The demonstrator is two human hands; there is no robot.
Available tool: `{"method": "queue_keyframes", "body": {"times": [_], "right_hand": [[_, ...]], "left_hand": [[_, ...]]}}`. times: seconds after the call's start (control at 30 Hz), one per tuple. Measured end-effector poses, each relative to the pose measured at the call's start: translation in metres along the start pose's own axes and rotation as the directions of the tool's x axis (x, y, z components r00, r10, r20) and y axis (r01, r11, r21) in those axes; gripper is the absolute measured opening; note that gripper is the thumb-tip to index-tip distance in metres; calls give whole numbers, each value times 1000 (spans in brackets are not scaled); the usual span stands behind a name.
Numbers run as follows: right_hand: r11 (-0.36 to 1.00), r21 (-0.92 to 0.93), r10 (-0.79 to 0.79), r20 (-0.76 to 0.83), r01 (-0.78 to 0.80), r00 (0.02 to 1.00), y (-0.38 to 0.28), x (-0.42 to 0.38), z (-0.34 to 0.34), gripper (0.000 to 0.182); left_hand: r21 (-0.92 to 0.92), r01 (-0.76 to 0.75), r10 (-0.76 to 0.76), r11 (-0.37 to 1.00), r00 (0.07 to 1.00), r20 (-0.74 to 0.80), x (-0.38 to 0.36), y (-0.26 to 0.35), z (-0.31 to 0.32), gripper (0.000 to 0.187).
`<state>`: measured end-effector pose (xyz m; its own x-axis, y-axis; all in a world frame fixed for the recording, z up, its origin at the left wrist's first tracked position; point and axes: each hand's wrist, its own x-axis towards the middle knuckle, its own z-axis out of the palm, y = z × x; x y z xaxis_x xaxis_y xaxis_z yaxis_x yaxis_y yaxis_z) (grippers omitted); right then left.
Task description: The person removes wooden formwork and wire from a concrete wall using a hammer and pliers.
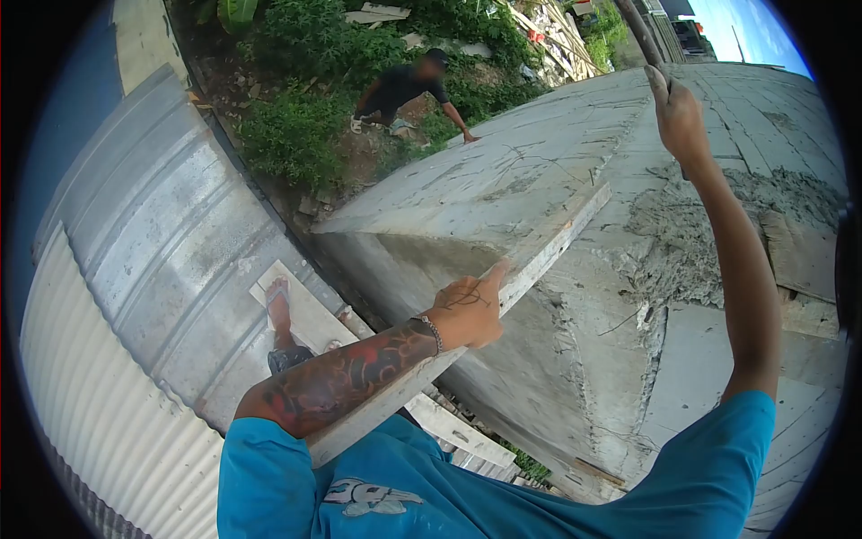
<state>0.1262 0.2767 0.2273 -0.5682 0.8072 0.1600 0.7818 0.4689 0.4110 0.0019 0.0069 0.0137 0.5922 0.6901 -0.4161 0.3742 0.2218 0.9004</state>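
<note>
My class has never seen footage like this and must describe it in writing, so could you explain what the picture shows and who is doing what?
There is no machine here: a person works bare-handed, wearing a head camera that looks forward and down. This is its one view, so the blue shirt is the wearer's.

The left hand grips a long board. The raised right hand holds a dark bar, whose far end is out of view.

Rough grey mortar lies on the concrete. Beyond, another person touches its edge. Metal sheets lie to the left.
</note>
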Motion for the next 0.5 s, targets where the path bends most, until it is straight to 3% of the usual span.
{"method": "queue_keyframes", "body": {"times": [0.03, 0.07, 0.1, 0.2, 0.23, 0.27, 0.33, 0.43, 0.47, 0.5], "right_hand": [[995, -85, 71, 148, -59, 986, 7, -28, 6, 51], [949, -268, 275, 447, -166, 851, 3, -55, 2, 50], [864, -459, 484, 645, -208, 592, -2, -74, -2, 51], [908, -396, 387, 666, -137, 637, 40, -14, -14, 51], [933, -347, 136, 590, 98, 796, 48, 6, -20, 52], [938, -344, 130, 441, 34, 888, 31, 27, -38, 55], [991, -108, -67, 63, 74, 996, 25, 52, -34, 59], [998, 40, 53, 6, -53, 999, -13, 17, -28, 59], [994, -101, 58, 248, -34, 967, -4, -5, -20, 58], [972, -235, 97, 475, 20, 875, 12, -30, -9, 56]], "left_hand": [[-1, 14, -14, 1000, 1000, 24, -2, 2, -4, 90], [-4, 30, -30, 1000, 998, 47, -4, 4, -3, 90], [19, 16, -17, 1000, 999, 34, -7, 0, 4, 90], [0, -23, 23, 1000, 998, -57, 1, -4, 9, 92], [14, -1, 2, 1000, 1000, -31, -2, -5, 8, 92], [23, 7, -7, 1000, 1000, -20, -2, -1, 2, 92], [24, 13, -13, 1000, 1000, -11, -2, 1, 2, 92], [11, 8, -8, 1000, 1000, -5, 1, -2, 2, 92], [13, 9, -10, 1000, 1000, 11, 1, -1, -1, 92], [10, 9, -9, 1000, 999, 30, -1, 1, 0, 92]]}}
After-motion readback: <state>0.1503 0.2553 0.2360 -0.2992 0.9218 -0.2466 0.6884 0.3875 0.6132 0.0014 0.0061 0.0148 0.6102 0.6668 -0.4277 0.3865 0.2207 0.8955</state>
